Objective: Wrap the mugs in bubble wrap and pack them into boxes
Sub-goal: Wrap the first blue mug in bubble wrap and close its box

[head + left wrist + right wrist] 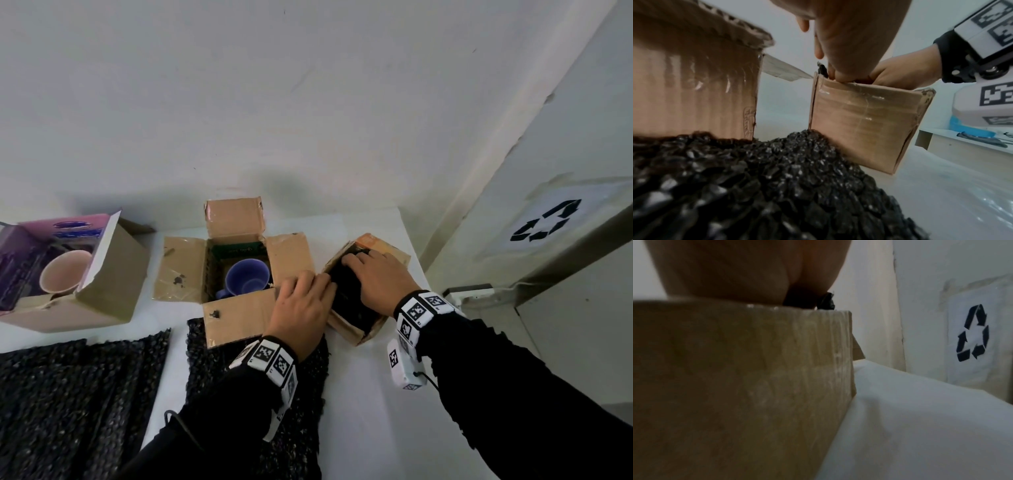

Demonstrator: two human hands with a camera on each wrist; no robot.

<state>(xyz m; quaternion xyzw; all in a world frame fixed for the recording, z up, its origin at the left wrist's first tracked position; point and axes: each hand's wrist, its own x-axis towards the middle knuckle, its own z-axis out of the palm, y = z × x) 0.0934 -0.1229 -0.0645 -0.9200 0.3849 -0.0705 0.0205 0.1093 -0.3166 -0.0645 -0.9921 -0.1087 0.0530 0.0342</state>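
Two hands press a bundle of black bubble wrap (352, 301), presumably with a mug inside, down into a small cardboard box (346, 330) on a white table (370, 411). The right hand (380, 277) lies flat on the bundle, fingers spread toward the box's far end. The left hand (303, 305) curls its fingertips over the box's near-left rim, tucking wrap inside. To seat it well, I judge both hands should push evenly and tuck loose edges below the rim so the box can close.

The bundle looks dark, crinkled and glossy, filling the small box. Left of this box stands an open box (185, 270) holding a bare blue mug (245, 279); further left, another box (113, 274) holds a pink mug (63, 272). Spare black wrap sheets (75, 394) lie nearer the person.
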